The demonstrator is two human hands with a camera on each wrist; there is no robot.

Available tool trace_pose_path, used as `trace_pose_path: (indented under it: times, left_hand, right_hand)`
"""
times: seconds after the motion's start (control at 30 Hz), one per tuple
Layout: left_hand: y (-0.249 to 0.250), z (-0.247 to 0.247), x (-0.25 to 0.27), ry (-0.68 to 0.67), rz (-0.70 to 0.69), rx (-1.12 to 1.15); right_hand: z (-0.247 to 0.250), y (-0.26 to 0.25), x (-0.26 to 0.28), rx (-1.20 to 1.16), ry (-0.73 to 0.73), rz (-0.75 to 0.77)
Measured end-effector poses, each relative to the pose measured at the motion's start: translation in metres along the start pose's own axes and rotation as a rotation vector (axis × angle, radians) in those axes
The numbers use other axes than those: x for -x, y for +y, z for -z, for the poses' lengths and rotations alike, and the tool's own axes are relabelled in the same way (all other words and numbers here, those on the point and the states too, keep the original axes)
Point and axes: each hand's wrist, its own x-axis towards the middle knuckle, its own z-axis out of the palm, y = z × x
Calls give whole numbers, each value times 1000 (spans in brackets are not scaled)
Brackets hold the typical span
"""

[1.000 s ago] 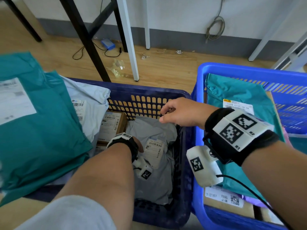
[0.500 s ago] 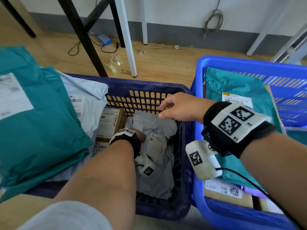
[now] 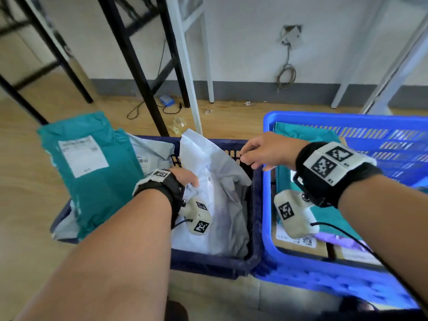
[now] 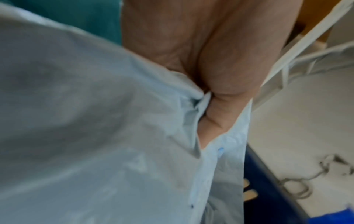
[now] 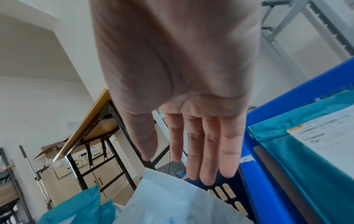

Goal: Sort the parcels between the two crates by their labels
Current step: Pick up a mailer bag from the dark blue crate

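Note:
My left hand (image 3: 185,178) grips a grey plastic mailer (image 3: 213,181) and holds it tilted up out of the dark blue crate (image 3: 220,262); in the left wrist view the fingers (image 4: 220,106) bunch the grey mailer (image 4: 95,121). The right hand (image 3: 261,151) hovers open above the far right corner of that crate, its fingers (image 5: 208,151) straight and holding nothing, just over the grey mailer's top edge (image 5: 172,197). A bright blue crate (image 3: 301,269) on the right holds a teal mailer (image 3: 301,135) with a label, plus cardboard parcels.
A big teal mailer (image 3: 92,167) with a white label leans over the dark crate's left side, a pale grey mailer (image 3: 152,154) behind it. Black and white table legs (image 3: 185,66) stand beyond on the wooden floor. Cables lie by the wall.
The left hand has pulled the grey mailer up from the crate bottom, so it now stands tilted with its label hidden. The right hand stays near the crate's far rim. The head view tilted upward.

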Motion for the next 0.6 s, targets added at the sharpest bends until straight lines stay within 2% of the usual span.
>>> trace_pose_path:
  times: [0.13,0.27,0.43,0.6]
  left_hand:
    - [-4,27,37,129,-48,187]
    - [-1,45,71,190,-130,401]
    - [-2,46,79,136,-225,788]
    - [9,45,97,58,-335,863]
  right_hand:
    - [7,2,22,-79,62,-25]
    - [8,9,38,-96,122,-65]
    - [4,19,47,-169,225,-81]
    - [3,27,48,-446,263,-80]
